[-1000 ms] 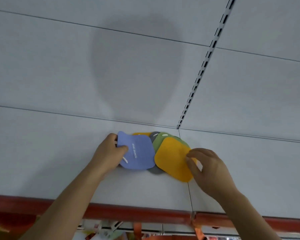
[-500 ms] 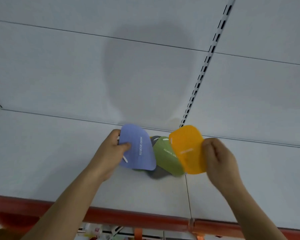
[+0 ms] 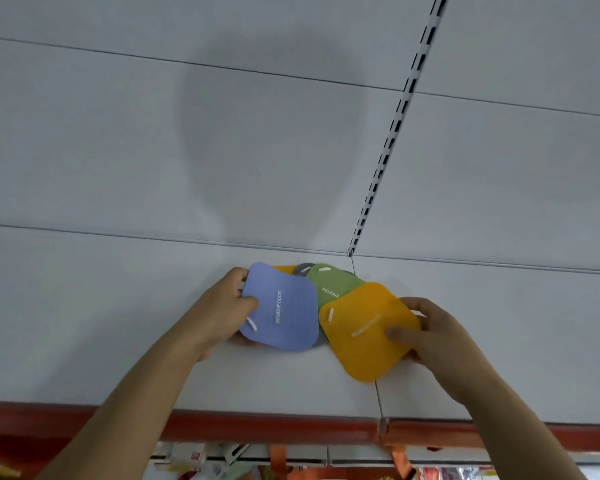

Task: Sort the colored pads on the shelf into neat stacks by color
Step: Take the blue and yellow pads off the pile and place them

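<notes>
Fingers of the left hand (image 3: 222, 308) pinch the left edge of the blue pad (image 3: 280, 311), thumb lying on its face and the other fingers curled behind it. The right hand (image 3: 430, 336) grips the right corner of the orange pad (image 3: 364, 332) the same way, thumb on top near the corner and the rest tucked under.

Largest in view is the white back panel (image 3: 118, 133), filling the upper two thirds of the frame, with a slotted upright (image 3: 392, 133) running down from the upper right. Below it lies the white shelf (image 3: 84, 323), its red front edge (image 3: 257, 426) crossing the lower part of the frame. The pads sit in a fanned, overlapping heap at centre frame, close to the back of the shelf: blue to the left, orange to the lower right, a green pad (image 3: 333, 284) between and behind them, a grey pad (image 3: 303, 268) peeping out at the top, and a sliver of a second orange pad (image 3: 284, 269) beside it.

These pads look thin, light and floppy, so they probably bend when lifted. A corner or edge pinch should serve best, though one may drag its neighbour along.

Half a second ago the orange pad was held up, curled, above the green one. Now it lies flatter and lower, covering the green pad's lower right. The blue pad has settled flatter too.
</notes>
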Demonstrator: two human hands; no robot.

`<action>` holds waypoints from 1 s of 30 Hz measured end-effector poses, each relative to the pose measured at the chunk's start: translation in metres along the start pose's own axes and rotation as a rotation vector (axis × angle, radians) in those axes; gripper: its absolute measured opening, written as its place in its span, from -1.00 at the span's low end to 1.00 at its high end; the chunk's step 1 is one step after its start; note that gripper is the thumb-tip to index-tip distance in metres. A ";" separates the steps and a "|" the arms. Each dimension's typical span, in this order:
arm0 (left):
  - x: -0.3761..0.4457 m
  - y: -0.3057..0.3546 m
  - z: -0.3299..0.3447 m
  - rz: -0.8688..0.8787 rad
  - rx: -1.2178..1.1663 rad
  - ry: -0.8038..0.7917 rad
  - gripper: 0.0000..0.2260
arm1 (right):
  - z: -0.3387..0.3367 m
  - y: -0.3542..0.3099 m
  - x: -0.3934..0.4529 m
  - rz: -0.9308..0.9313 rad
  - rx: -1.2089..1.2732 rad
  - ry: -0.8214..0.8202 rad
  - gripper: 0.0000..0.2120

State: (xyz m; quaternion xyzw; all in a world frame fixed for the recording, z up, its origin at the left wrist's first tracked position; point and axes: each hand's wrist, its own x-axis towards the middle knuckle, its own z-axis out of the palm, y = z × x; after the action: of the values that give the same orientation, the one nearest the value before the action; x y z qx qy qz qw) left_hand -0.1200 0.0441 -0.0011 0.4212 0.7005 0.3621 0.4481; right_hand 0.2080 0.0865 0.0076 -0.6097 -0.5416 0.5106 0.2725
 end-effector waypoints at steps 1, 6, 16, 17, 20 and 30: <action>0.001 0.000 0.000 0.013 0.004 0.001 -0.69 | 0.002 0.000 -0.004 0.007 0.011 0.022 -0.66; -0.002 0.005 0.006 0.094 -0.081 0.006 -0.69 | 0.005 0.000 -0.028 -0.138 -0.344 0.152 -0.79; -0.035 0.063 0.103 0.253 -0.338 -0.147 -0.70 | -0.098 0.012 -0.091 -0.303 -0.093 0.486 -0.89; -0.040 0.071 0.119 0.263 -0.350 -0.168 -0.70 | -0.111 0.019 -0.096 -0.289 -0.046 0.517 -0.88; -0.054 0.095 0.177 0.294 -0.365 -0.226 -0.71 | -0.157 0.049 -0.115 -0.262 0.002 0.602 -0.88; -0.106 0.166 0.400 0.320 -0.310 -0.355 -0.67 | -0.353 0.155 -0.182 -0.172 0.093 0.724 -0.90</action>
State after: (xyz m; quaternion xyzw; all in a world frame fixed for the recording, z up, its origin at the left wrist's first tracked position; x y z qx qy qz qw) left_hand 0.3229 0.0628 0.0453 0.5096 0.4720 0.4515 0.5600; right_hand 0.6106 -0.0473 0.0465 -0.6899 -0.4357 0.2614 0.5157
